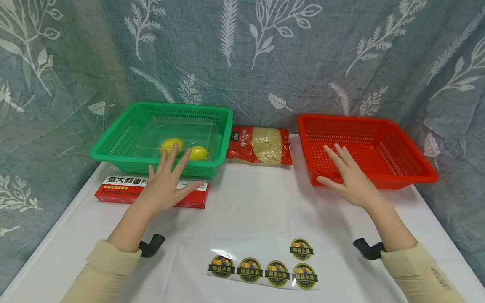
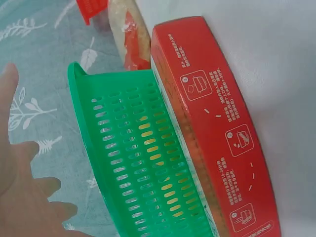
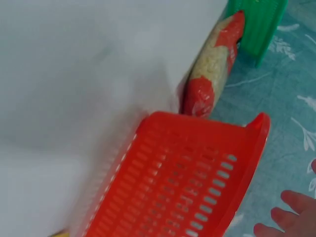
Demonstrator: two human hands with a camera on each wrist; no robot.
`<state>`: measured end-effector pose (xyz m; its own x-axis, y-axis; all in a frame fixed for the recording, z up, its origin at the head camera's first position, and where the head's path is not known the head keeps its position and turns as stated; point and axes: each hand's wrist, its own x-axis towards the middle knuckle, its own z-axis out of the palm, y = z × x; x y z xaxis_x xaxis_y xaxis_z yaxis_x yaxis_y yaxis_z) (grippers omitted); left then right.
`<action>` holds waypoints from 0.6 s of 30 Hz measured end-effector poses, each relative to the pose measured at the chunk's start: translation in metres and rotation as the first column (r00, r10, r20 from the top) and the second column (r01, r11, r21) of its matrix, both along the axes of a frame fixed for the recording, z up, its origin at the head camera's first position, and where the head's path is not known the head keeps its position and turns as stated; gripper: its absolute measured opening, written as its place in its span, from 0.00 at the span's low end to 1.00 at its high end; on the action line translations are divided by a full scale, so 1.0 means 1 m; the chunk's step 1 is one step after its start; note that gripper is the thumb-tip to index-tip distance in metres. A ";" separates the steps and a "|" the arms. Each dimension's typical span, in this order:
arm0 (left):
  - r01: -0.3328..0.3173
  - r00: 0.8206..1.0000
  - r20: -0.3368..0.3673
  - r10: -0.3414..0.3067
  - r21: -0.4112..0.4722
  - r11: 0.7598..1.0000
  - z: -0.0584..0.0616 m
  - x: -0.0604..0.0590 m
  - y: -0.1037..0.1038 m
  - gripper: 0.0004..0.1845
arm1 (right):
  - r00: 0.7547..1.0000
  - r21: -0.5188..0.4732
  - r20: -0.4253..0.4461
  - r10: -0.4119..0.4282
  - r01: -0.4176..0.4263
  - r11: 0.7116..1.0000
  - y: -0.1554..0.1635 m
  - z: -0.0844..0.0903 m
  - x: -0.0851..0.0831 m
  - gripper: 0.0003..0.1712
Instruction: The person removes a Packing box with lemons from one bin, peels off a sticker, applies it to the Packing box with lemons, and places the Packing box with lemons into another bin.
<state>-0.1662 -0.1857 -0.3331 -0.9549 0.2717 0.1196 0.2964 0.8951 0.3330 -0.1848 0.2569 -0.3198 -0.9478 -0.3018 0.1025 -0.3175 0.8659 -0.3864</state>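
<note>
Left fingers (image 1: 182,161) spread near green basket (image 1: 206,170) with lemons (image 1: 198,153), right fingers (image 1: 335,160) spread near red basket (image 1: 382,164)

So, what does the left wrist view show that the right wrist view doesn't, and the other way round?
Only the left wrist view: the left hand, the red box with numbered drawings, and yellow patches through holes in the green basket.

Only the right wrist view: the right hand and, at the bottom edge, a yellowish sliver too cut off to identify.

Both: the green basket, the red basket, the printed bag, the patterned curtain and the white cloth.
</note>
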 end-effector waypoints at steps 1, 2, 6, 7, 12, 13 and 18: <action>0.001 1.000 0.000 -0.001 0.017 1.000 0.000 0.001 -0.001 0.47 | 1.000 -0.009 -0.002 0.007 -0.007 1.000 -0.002 0.000 -0.001 0.48; 0.003 1.000 -0.004 -0.003 0.033 0.999 -0.001 0.001 -0.001 0.46 | 1.000 -0.015 -0.004 0.011 -0.011 1.000 -0.003 -0.001 -0.001 0.48; -0.008 1.000 -0.004 0.008 0.096 0.995 -0.002 0.004 -0.003 0.45 | 1.000 -0.018 -0.003 0.026 -0.026 1.000 -0.011 -0.001 -0.003 0.47; -0.012 1.000 -0.006 0.012 0.111 0.994 -0.003 0.004 -0.004 0.44 | 1.000 -0.019 -0.002 0.027 -0.027 0.999 -0.012 -0.001 -0.003 0.47; -0.036 0.998 -0.044 0.044 0.175 0.984 -0.005 0.006 -0.008 0.42 | 0.998 -0.026 -0.023 0.051 -0.051 0.998 -0.020 -0.001 -0.007 0.46; -0.044 0.997 -0.051 0.054 0.182 0.982 -0.006 0.006 -0.009 0.42 | 0.998 -0.032 -0.028 0.058 -0.059 0.998 -0.022 -0.001 -0.008 0.46; -0.095 0.994 -0.029 0.104 0.226 0.969 -0.008 0.009 -0.010 0.42 | 0.995 -0.061 -0.039 0.087 -0.089 0.994 -0.029 -0.002 -0.011 0.45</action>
<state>-0.1574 -0.1954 -0.3412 -0.9691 0.1371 0.2051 0.2264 0.8250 0.5179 -0.1963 0.2274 -0.3215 -0.9131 -0.3757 0.1582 -0.4064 0.8083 -0.4261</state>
